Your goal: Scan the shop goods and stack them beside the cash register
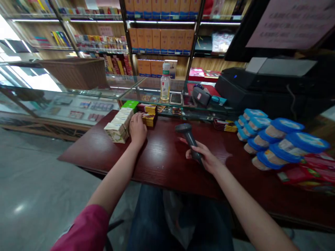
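L hand (138, 130), 11 o'clock, is resting, fingers together, by maroon-yellow pkts (149, 120); R hand (205, 156), 1 o'clock, is gripping barcode scanner (190, 138), fingers curled.

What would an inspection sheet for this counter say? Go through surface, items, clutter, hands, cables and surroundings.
Surface: glossy red-brown counter, a few pale specks near the front edge.
Things in use: dark handheld scanner; row of small pale packs; red-and-yellow packets beside it.
Clutter: blue-lidded tubs and red packages at right.
Left hand: at the packs and packets; whether it grips is unclear.
Right hand: wrapped around the scanner's handle.
Cables: thin cord by the dark equipment; none seen on the scanner.
Surroundings: bottle on glass beyond, basket at left, stocked shelves behind.
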A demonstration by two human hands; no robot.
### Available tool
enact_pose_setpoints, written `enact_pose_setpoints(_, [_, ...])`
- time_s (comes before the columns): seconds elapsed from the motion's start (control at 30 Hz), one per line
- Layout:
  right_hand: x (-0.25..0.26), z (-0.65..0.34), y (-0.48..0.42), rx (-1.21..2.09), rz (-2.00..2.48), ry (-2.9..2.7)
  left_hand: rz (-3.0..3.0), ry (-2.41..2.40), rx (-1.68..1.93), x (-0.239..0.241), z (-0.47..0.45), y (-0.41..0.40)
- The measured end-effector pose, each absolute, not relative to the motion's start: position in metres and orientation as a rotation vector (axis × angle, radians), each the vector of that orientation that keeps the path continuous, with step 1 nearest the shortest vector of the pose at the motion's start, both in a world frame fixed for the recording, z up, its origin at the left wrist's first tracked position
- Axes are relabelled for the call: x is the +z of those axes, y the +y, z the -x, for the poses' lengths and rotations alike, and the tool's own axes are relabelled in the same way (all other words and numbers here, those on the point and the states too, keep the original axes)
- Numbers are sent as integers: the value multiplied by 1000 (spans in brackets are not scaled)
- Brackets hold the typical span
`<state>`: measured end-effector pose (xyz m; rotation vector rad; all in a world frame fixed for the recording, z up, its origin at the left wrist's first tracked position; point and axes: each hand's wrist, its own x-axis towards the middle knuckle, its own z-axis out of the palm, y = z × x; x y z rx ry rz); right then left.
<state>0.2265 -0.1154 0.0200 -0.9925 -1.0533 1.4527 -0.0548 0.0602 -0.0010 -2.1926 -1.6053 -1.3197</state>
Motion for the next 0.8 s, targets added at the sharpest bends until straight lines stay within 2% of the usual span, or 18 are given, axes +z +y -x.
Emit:
enact_pose_setpoints(0.1, [16,-214,-95,1507,987,-1101,2271,-1709,-1230,-5,62,67])
enact_pose_setpoints(0.3, [5,-222,-96,1443,969,-1078,2426,-1535,-1182,3,54,75])
enact_pose_setpoints(0.4, [8,-221,-101,1426,1000,-1122,2403,-1610,-1243,8,53,73])
enact_pose_setpoints(0.47, [10,-217,-103,1453,999,-1163,2350,-1631,-1447,10,54,70])
enact_pose_setpoints(0.67, [13,-209,-107,1583,919,-1204,2153,-1886,-2487,3,39,71])
enact_pose_setpoints(0.8, [12,-207,-109,1609,901,-1230,2240,-2204,-2766,-6,23,72])
